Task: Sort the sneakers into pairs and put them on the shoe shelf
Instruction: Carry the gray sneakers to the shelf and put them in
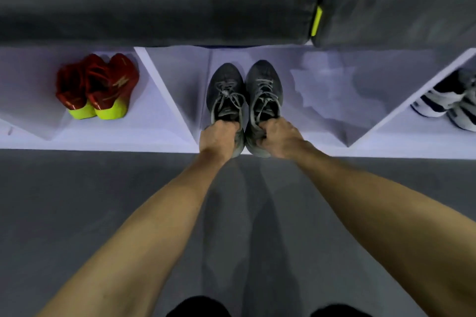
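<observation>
Two dark grey sneakers stand side by side, toes pointing away from me, in the middle compartment of the white shoe shelf (334, 147). My left hand (219, 139) grips the heel opening of the left grey sneaker (225, 87). My right hand (279, 137) grips the heel opening of the right grey sneaker (264, 85). Their heels overhang the shelf's front edge. A red pair with yellow-green soles (98, 85) sits in the left compartment. A white and navy pair (453, 103) sits in the right compartment, partly cut off by the frame.
A dark grey cushioned top (180, 0) overhangs the shelf, with a yellow-green tag (316, 20) at its seam. Slanted white dividers (164, 92) separate the compartments. Grey floor (77, 201) lies in front of the shelf.
</observation>
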Available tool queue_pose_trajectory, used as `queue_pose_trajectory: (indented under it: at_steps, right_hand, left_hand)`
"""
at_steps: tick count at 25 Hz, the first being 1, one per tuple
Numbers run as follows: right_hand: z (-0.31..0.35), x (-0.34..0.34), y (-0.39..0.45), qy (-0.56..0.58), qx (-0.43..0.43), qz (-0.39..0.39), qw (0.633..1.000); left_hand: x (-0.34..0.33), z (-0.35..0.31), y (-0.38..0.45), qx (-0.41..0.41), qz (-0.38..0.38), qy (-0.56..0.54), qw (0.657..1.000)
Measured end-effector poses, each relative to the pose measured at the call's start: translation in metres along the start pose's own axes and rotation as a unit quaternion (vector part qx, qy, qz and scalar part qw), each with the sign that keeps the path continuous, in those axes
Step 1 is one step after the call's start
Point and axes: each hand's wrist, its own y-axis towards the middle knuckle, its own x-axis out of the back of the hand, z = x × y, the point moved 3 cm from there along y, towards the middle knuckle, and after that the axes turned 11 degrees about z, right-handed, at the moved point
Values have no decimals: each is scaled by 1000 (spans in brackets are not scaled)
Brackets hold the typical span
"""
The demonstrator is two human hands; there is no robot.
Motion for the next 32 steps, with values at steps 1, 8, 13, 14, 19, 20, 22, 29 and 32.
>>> queue_pose_trajectory:
  at_steps: [1,8,13,14,19,20,22,29,32]
  right_hand:
    - [-1,0,19,-9,0,-7,1000]
    - [1,1,113,-20,2,-18,1000]
    - [-4,0,154,-9,26,-19,999]
    - [-5,2,160,-4,38,-20,999]
    - [-9,3,169,-4,43,-20,999]
    - [-10,2,168,-8,43,-16,999]
    - [-9,-1,160,-24,54,-20,998]
    - [0,-4,68,-44,38,-25,998]
    - [15,5,-9,-45,13,52,998]
  left_hand:
    - [-3,5,17,1,-4,-7,1000]
    - [-11,44,97,16,28,-2,999]
    - [-8,54,134,-16,16,-5,1000]
    - [-7,55,138,-24,5,-8,1000]
    - [-7,56,143,-26,10,-12,1000]
    - [-8,56,142,-19,19,-10,1000]
    - [-8,56,135,-10,27,-5,1000]
    - [3,43,47,4,86,-20,996]
    - [30,29,-24,8,159,-11,987]
